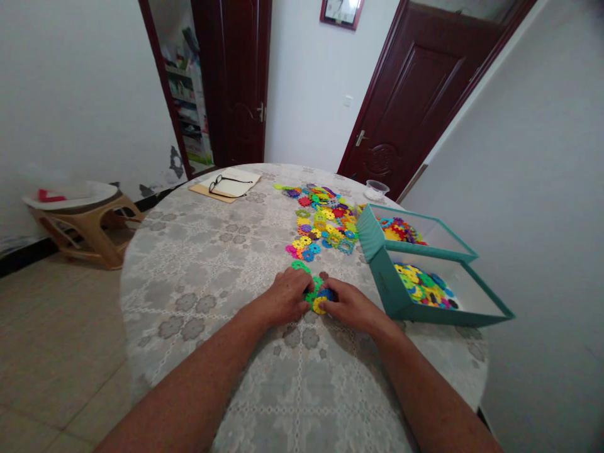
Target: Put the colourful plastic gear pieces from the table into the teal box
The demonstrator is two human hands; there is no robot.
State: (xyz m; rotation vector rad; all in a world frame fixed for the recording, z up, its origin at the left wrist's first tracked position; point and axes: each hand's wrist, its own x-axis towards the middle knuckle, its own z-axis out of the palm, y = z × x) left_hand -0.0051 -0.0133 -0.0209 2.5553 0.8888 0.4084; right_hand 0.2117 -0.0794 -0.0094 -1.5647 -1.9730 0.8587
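My left hand [291, 294] is closed around the left side of a small cluster of green toothed plastic discs [315, 290]. From the right, my right hand [348, 303] pinches a yellow disc [319, 306] and a dark blue disc [326, 294] at the cluster's near edge. A brown disc [323, 275] shows just beyond my right fingers. Another green disc [301, 267] lies at the far side of my left hand. My fingers hide part of the pieces, so I cannot tell how they join.
Many colourful discs [325, 214] are spread beyond my hands. A teal box [391, 296] with two compartments, both holding discs, stands at the right. Glasses [218, 183] lie on papers [236, 176] at the back left. A clear plastic bowl [377, 189] is near the far edge.
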